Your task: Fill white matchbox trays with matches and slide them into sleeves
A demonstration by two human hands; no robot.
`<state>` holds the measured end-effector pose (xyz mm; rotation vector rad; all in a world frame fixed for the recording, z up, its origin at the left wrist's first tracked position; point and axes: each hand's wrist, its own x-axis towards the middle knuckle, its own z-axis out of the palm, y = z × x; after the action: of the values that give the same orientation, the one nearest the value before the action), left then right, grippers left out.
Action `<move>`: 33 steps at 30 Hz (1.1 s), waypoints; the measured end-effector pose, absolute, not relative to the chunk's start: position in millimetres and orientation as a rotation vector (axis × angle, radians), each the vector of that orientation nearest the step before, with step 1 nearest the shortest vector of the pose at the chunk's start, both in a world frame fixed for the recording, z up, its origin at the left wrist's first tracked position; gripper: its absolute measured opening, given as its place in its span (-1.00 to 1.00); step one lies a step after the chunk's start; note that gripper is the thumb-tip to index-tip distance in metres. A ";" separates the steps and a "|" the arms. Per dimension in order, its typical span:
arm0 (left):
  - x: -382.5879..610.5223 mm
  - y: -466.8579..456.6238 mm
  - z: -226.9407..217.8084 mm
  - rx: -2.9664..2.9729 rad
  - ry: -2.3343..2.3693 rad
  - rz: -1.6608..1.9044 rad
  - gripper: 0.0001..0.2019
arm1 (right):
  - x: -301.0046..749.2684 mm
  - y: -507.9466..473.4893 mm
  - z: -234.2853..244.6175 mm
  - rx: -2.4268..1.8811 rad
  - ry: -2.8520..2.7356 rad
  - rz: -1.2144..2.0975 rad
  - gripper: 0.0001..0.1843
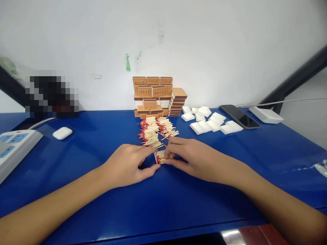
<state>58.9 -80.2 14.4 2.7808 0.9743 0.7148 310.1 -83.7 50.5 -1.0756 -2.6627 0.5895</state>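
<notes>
Both hands meet at the middle of the blue table [84, 200]. My left hand [127, 165] pinches the left end of a small white matchbox tray [160, 157] filled with red-tipped matches. My right hand [186, 154] closes its fingers on the tray's right end. Just beyond them lies a loose pile of matches [155, 131]. Behind the pile stands a stack of orange matchboxes [157, 97] against the wall. Several empty white trays [212, 122] lie to the right of the pile.
A white power strip [12, 144] sits at the left edge, with a white earbud case [62, 132] near it. A black phone [240, 116] and a white adapter [265, 114] with its cable lie at the back right. A pixelated dark shape stands at the back left.
</notes>
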 end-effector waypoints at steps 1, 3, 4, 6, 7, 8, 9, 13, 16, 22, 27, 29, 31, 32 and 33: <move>58.7 -80.1 14.2 2.782 0.977 0.714 -0.73 | 310.3 -82.8 50.2 -1.072 -2.660 0.613 -0.83; 58.3 -80.0 13.8 2.782 0.981 0.706 -0.73 | 311.0 -81.2 49.9 -1.064 -2.646 0.659 -0.83; 58.1 -80.1 13.8 2.781 0.981 0.703 -0.73 | 311.4 -80.7 49.9 -1.060 -2.638 0.680 -0.83; 57.8 -80.1 13.9 2.778 0.980 0.705 -0.73 | 312.4 -80.4 49.9 -1.048 -2.627 0.719 -0.82; 57.8 -80.2 14.1 2.776 0.977 0.709 -0.73 | 312.7 -80.4 49.8 -1.044 -2.624 0.730 -0.82; 57.8 -80.1 14.2 2.774 0.974 0.713 -0.73 | 312.8 -80.6 49.5 -1.044 -2.623 0.734 -0.81; 57.9 -80.1 14.4 2.771 0.967 0.712 -0.73 | 312.6 -80.8 49.0 -1.050 -2.625 0.727 -0.81; 58.6 -79.7 14.7 2.764 0.938 0.695 -0.75 | 308.8 -80.6 45.8 -1.110 -2.645 0.638 -0.83; 59.0 -79.9 15.1 2.767 0.946 0.694 -0.75 | 306.9 -80.1 44.2 -1.127 -2.654 0.594 -0.84; 59.6 -80.2 15.9 2.767 0.969 0.691 -0.76 | 312.5 -81.5 45.2 -1.092 -2.683 0.536 -0.85; 59.6 -80.3 15.4 2.766 0.954 0.695 -0.77 | 309.7 -80.5 42.9 -1.112 -2.640 0.493 -0.81; 59.7 -80.5 15.7 2.764 0.959 0.690 -0.77 | 307.4 -80.0 41.9 -1.124 -2.638 0.477 -0.82; 59.6 -80.7 16.4 2.761 0.968 0.680 -0.77 | 306.5 -80.2 41.9 -1.127 -2.647 0.479 -0.84; 59.5 -80.8 16.8 2.758 0.975 0.673 -0.77 | 306.6 -80.5 42.3 -1.129 -2.644 0.482 -0.85; 59.4 -80.9 17.1 2.755 0.980 0.666 -0.77 | 307.1 -80.9 42.8 -1.127 -2.639 0.486 -0.85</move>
<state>59.4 -80.9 17.1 2.7552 0.9798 0.6661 307.1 -80.9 42.8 -1.1270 -2.6387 0.4864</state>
